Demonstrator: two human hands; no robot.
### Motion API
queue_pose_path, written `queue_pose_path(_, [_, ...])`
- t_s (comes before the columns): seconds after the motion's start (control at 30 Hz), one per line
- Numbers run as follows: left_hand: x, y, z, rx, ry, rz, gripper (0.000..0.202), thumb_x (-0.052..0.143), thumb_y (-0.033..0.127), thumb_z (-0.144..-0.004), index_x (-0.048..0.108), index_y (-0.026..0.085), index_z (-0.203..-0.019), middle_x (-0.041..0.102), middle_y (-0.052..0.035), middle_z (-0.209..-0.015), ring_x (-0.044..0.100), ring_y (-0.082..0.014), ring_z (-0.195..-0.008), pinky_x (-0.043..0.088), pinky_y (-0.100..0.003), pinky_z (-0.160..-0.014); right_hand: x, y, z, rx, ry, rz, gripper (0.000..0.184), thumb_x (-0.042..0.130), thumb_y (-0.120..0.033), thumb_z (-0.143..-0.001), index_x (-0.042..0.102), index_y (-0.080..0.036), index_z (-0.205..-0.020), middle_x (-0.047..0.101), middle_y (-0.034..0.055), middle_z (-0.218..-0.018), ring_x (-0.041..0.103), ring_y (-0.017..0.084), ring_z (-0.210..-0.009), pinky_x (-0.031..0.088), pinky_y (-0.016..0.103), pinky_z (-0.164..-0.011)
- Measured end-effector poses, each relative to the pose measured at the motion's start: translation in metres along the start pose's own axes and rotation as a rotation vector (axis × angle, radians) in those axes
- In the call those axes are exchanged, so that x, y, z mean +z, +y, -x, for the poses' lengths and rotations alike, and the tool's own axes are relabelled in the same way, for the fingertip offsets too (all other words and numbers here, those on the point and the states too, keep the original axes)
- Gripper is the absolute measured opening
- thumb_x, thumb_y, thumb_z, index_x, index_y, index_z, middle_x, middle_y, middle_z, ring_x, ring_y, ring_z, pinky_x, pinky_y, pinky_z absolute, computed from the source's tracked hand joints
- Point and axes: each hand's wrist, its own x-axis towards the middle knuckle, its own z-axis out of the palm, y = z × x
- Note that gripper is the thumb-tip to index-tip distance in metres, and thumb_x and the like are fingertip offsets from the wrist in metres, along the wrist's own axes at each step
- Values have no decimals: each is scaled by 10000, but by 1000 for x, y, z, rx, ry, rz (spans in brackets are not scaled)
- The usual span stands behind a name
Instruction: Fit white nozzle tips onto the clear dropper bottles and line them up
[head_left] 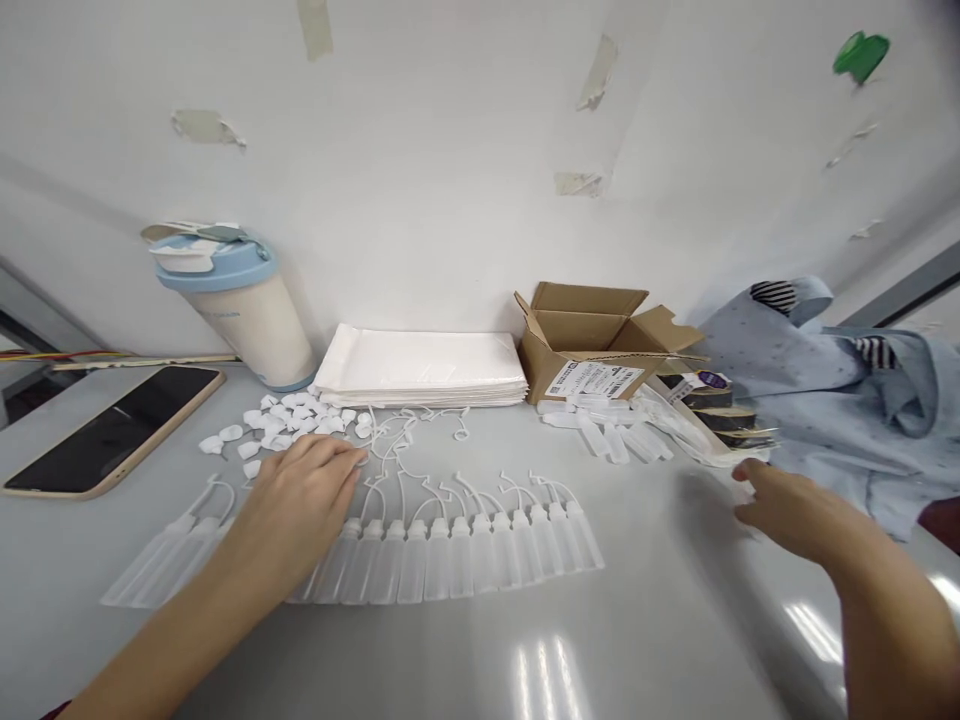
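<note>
The left hand [304, 490] reaches over the left half of the smooth grey surface [637, 640], its fingertips among thin, curly white plastic strands [401, 450], just beside a heap of small, rounded white plastic caps [292, 415] toward the far edge. Thumb and fingers are drawn close, but whether they pinch a strand I cannot tell. The right hand [787, 510] hovers near the right edge with its visible fingertips apart, nothing seen between them.

Slim, translucent white plastic bottles [450, 560] with curved straps at their necks lie in 1 row, bases toward the near edge; the left forearm hides part of it.

To pick well, I would take 1 strand at a time by a free end, since the tangle looks likely to drag its neighbours along. A light fingertip pinch should suit such thin pieces. Keeping the left forearm raised would spare the row below it, where a brush could knock the bottles askew. The right hand, being free, could well steady a bottle.
</note>
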Motion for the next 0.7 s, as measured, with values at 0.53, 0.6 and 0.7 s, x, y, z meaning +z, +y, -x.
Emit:
queue_pose_path(0.53, [-30, 34, -6, -254, 355, 184, 262, 457, 354, -946, 649, 226, -1072, 689, -45, -1098, 651, -223, -996, 548, -295, -695, 31, -116, 104, -774, 344, -696, 314, 447, -232, -962, 465, -247, -1275, 737, 71, -996, 717, 206, -846, 581, 320, -742])
queue_pose_path(0.6, [-32, 34, -6, -257, 362, 191, 245, 473, 370, -940, 666, 233, -1008, 705, -25, -1066, 664, -215, -973, 549, -304, -746, 36, -118, 108, -885, 341, -692, 336, 468, -201, -960, 450, -242, -1293, 741, 65, -1002, 722, 194, -852, 584, 303, -765])
queue_pose_path(0.7, [-34, 35, -5, -308, 278, 290, 247, 516, 441, -912, 685, 262, -934, 733, 8, -989, 686, -213, -905, 548, -258, -609, 41, -121, 111, -995, 275, -696, 397, 472, -183, -964, 404, -242, -1350, 741, 74, -1047, 727, 199, -884, 593, 302, -764])
